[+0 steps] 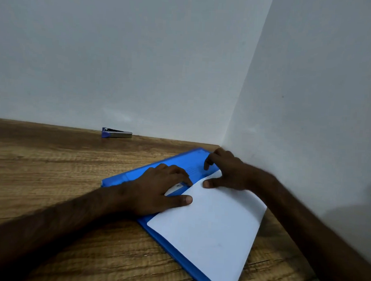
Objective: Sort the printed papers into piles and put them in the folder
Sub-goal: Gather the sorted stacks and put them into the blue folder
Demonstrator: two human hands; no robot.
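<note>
Both at the far end of the papers (pixel 208 226) lying lengthwise nearward on the folder (pixel 123 178): left hand (pixel 157 188) pressing flat, right hand (pixel 228 172) fingertips down, neither gripping.

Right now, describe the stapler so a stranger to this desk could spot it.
Start at the wooden desk and follow its far edge along the back wall. The stapler lies there, well left of the blue folder and white paper. It is small, blue with a silver body, lying alone.
</note>
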